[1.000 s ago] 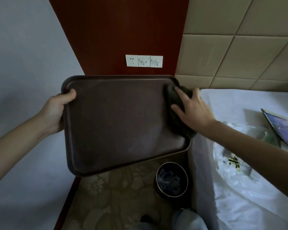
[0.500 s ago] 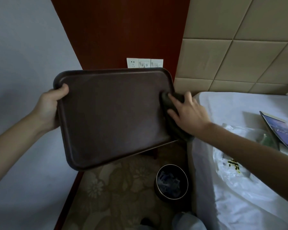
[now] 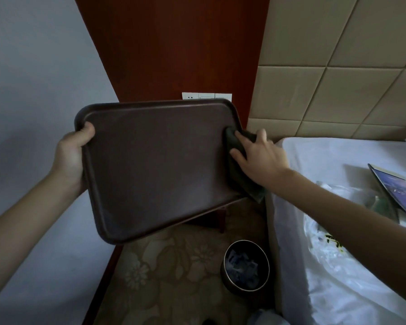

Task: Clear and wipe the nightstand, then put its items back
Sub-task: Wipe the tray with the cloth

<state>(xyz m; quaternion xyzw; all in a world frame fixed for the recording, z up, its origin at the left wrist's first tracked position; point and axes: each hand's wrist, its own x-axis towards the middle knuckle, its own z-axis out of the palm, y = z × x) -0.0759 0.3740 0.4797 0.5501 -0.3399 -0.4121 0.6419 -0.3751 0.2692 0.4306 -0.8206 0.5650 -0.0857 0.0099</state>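
Note:
A dark brown rectangular tray [image 3: 157, 170] hangs tilted in the air in front of me, its empty face toward the camera. My left hand [image 3: 72, 156] grips its left rim, thumb on the inside. My right hand [image 3: 260, 158] presses a dark cloth [image 3: 238, 170] flat against the tray's right edge, fingers spread over the cloth. Part of a dark wooden nightstand [image 3: 220, 218] shows just below the tray; most of it is hidden behind the tray.
A round bin [image 3: 245, 266] with crumpled paper stands on the flowered carpet [image 3: 169, 273] beside the bed [image 3: 338, 156]. On the bed lie clear plastic bags [image 3: 326, 252] and a booklet [image 3: 395, 191]. Wall sockets [image 3: 206, 96] peek above the tray.
The tray sits a little lower and further right in view, now covering most of the wall sockets. My right hand with the cloth stays at the tray's right edge.

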